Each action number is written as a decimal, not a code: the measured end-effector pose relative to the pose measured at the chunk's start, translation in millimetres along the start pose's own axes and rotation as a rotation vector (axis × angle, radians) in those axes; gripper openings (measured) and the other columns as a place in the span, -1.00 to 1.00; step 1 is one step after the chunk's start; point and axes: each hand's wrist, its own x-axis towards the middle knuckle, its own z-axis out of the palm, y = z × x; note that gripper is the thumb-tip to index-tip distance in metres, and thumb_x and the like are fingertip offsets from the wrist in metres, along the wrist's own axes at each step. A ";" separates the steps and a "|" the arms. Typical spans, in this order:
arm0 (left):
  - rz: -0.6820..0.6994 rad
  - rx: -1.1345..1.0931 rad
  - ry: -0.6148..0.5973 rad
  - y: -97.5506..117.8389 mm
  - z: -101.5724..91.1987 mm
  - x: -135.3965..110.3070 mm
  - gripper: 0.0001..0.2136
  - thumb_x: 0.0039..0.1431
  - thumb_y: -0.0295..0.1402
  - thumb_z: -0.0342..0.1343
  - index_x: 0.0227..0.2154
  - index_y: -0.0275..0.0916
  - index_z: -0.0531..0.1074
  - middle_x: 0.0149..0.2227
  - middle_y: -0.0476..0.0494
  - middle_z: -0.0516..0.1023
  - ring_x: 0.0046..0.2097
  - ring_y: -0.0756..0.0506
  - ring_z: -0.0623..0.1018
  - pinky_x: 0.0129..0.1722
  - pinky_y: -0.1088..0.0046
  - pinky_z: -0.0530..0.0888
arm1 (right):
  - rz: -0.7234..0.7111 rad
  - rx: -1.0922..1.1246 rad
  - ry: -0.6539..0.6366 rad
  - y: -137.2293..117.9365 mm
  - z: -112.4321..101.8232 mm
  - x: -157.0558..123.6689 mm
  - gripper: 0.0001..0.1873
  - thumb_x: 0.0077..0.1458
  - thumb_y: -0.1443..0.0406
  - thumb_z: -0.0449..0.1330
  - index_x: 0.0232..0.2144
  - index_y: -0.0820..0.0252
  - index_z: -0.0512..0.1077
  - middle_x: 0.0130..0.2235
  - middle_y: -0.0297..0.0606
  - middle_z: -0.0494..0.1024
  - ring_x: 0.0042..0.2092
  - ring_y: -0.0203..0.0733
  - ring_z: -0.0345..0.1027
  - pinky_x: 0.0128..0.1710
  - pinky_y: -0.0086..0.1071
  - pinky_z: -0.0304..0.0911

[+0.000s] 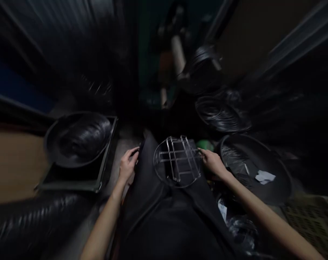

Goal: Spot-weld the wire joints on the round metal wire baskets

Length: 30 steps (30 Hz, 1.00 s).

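Note:
A round wire grid with crossed bars lies on dark cloth over my lap. My right hand pinches the grid's right rim, fingers closed on the wire. My left hand rests at the left edge of the dark cloth, fingers curled onto it, a little apart from the grid. The scene is dim and blurred.
A black round pan holding coiled wire sits on a square tray at the left. Another dark pan with a white scrap lies at the right. Wire coils are stacked behind it. A mesh crate is at the lower right.

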 end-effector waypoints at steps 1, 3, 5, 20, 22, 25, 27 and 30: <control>0.034 -0.054 -0.037 20.7 13.2 11.1 -0.65 0.26 -0.12 0.05 -0.03 -0.19 0.53 0.02 -0.19 0.59 0.10 -0.16 0.54 0.16 0.29 0.43 | 0.015 0.017 0.065 12.7 -14.6 15.7 -0.73 0.28 0.23 0.12 -0.07 0.20 0.52 -0.22 -0.16 0.59 -0.23 -0.15 0.50 -0.19 -0.27 0.43; 0.056 -0.106 -0.140 53.5 41.0 23.1 -0.64 0.24 -0.14 0.07 -0.01 -0.18 0.52 0.04 -0.18 0.58 0.11 -0.16 0.53 0.19 0.29 0.40 | -0.009 0.072 0.238 29.4 -48.6 57.6 -0.75 0.25 0.28 0.13 -0.12 0.18 0.56 -0.24 -0.15 0.61 -0.23 -0.12 0.51 -0.17 -0.27 0.42; 0.036 -0.146 -0.227 72.4 67.9 25.5 -0.63 0.22 -0.15 0.10 0.03 -0.17 0.50 0.07 -0.17 0.56 0.13 -0.16 0.51 0.20 0.28 0.37 | -0.047 0.111 0.440 38.2 -91.2 109.8 -0.80 0.23 0.30 0.18 -0.17 0.19 0.58 -0.22 -0.13 0.61 -0.22 -0.15 0.50 -0.13 -0.30 0.38; -0.262 -0.451 -0.019 60.7 84.4 24.9 -0.55 0.06 0.15 0.19 -0.22 -0.14 0.45 -0.61 0.14 0.12 -0.58 0.08 0.11 -0.56 0.58 0.07 | 0.014 -0.007 0.367 4.0 -225.6 343.7 -0.63 0.23 0.40 -0.07 -0.49 0.65 0.35 -0.02 0.09 0.53 0.13 -0.39 0.33 -0.02 -0.58 0.13; -0.259 -0.455 -0.027 60.1 85.8 26.4 -0.56 0.06 0.14 0.19 -0.22 -0.13 0.45 -0.62 0.14 0.10 -0.58 0.07 0.09 -0.57 0.57 0.05 | 0.010 -0.036 0.361 2.6 -226.7 344.9 -0.59 0.24 0.40 -0.11 -0.55 0.63 0.30 -0.03 0.12 0.53 0.15 -0.33 0.32 0.00 -0.53 0.14; -0.243 -0.449 -0.058 63.2 87.7 29.7 -0.57 0.05 0.11 0.20 -0.22 -0.14 0.46 -0.64 0.14 0.12 -0.59 0.07 0.11 -0.56 0.56 0.07 | 0.015 -0.074 0.358 0.4 -229.8 345.1 -0.60 0.23 0.37 -0.07 -0.54 0.65 0.29 -0.01 0.17 0.50 0.18 -0.24 0.29 0.04 -0.44 0.16; -0.247 -0.462 -0.065 65.5 88.2 32.1 -0.57 0.04 0.10 0.21 -0.23 -0.15 0.46 -0.65 0.14 0.14 -0.61 0.08 0.12 -0.57 0.57 0.08 | 0.029 -0.088 0.344 -0.6 -232.2 345.5 -0.63 0.22 0.38 -0.06 -0.49 0.67 0.32 -0.01 0.16 0.51 0.17 -0.23 0.30 0.06 -0.42 0.15; -0.263 -0.509 -0.051 66.0 88.4 33.9 -0.56 0.02 0.10 0.23 -0.23 -0.16 0.45 -0.66 0.15 0.14 -0.62 0.09 0.12 -0.59 0.59 0.07 | 0.040 -0.092 0.300 1.6 -237.6 346.1 -0.64 0.16 0.36 -0.01 -0.46 0.71 0.36 0.01 0.14 0.50 0.19 -0.23 0.28 0.05 -0.46 0.13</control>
